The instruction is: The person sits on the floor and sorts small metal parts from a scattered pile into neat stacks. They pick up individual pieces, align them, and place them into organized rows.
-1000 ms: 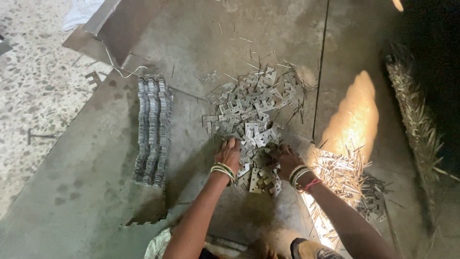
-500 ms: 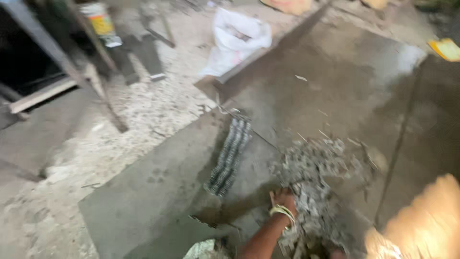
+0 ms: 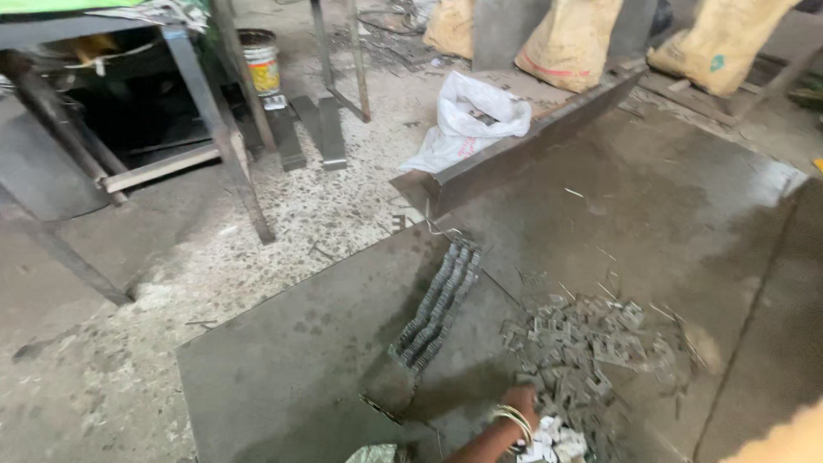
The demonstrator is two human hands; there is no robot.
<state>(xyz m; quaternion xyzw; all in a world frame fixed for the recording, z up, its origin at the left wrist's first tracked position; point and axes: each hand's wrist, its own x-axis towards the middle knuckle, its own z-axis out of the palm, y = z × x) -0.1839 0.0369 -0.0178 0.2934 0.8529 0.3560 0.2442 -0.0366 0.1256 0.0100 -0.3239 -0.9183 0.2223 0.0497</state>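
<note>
head view: left hand [image 3: 520, 403], bangles on the wrist, is digging into the loose pile of small metal pieces [image 3: 591, 343] near right on the steel sheet [image 3: 300, 343]; can't tell its grip. white sack [image 3: 467, 120] is sitting open far off, contents unclear, paint bucket [image 3: 260, 60] far left.

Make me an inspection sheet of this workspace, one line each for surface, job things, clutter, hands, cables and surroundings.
Surface: grey metal sheet lying on a speckled floor.
Job's things: loose pile of small metal pieces; neat stacked row of pieces beside it.
Clutter: thin metal slivers scattered on the sheet.
Hands: left hand, bangles on the wrist, resting in the pile; grip cannot be told. Right hand not in view.
Cables: nothing seen.
Surroundings: white bag, long metal bar, paint can, metal table frame, tan sacks.
</note>
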